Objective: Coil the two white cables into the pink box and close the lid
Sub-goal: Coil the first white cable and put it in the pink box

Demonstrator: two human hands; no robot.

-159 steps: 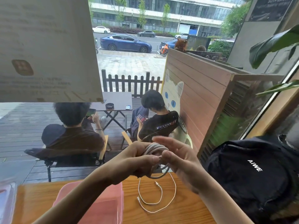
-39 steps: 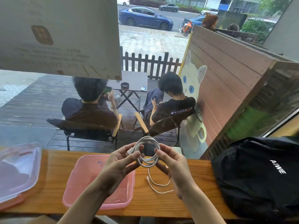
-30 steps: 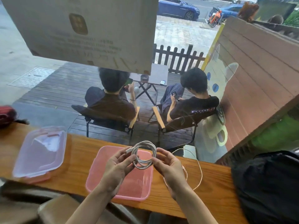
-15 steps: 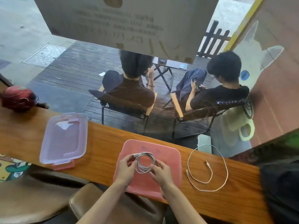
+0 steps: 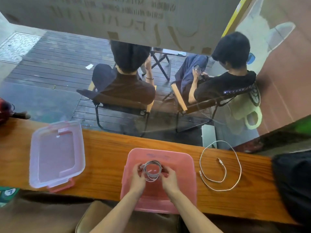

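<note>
The pink box (image 5: pixel 185 165) stands open on the wooden counter, straight ahead of me. Inside it, low over the bottom, a coiled white cable (image 5: pixel 152 170) is held from both sides: my left hand (image 5: pixel 137 178) pinches its left edge and my right hand (image 5: pixel 168 178) its right edge. A second white cable (image 5: pixel 220 165) lies in a loose loop on the counter to the right of the box, both plugs free. The clear lid (image 5: pixel 56 153) with pink clips lies flat on the counter far to the left.
The wooden counter (image 5: pixel 104 152) runs along a window. A black backpack (image 5: pixel 292 182) sits at its right end and a red object (image 5: pixel 5 108) at its left end. Outside the glass two people sit on chairs. A brown seat is below the counter's near edge.
Both hands have carried the coiled cable down from in front of me into the pink box. My view has tilted downward and shifted left, bringing the lid and the loose cable into sight.
</note>
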